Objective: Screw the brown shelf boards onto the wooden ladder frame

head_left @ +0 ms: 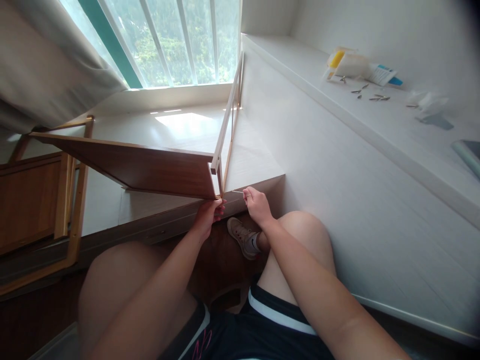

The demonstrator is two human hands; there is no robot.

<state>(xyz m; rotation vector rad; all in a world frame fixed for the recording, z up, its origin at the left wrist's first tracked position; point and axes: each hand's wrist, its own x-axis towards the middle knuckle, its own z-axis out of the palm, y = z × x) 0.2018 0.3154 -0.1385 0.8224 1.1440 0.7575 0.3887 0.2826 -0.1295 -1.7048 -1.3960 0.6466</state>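
My left hand point(210, 214) is closed on the lower corner of a brown wooden panel point(150, 167), where it meets a slim wooden frame point(226, 120). The panel stands tilted on a pale surface, and its frame reaches back towards the window. Just right of that corner, my right hand point(257, 204) pinches a thin, light rod that looks like a hex key point(237, 191). The rod's tip points left at the frame's foot, and I cannot tell whether it touches. My left fingertips are partly hidden.
On the right-hand ledge point(285, 50) lie several small metal bolts point(379, 98), a white tube with a blue cap point(384, 75), a yellow-and-white packet point(337, 62) and clear plastic. Another wooden frame point(71, 200) leans at left, below a curtain point(48, 60). A white wall closes off the right.
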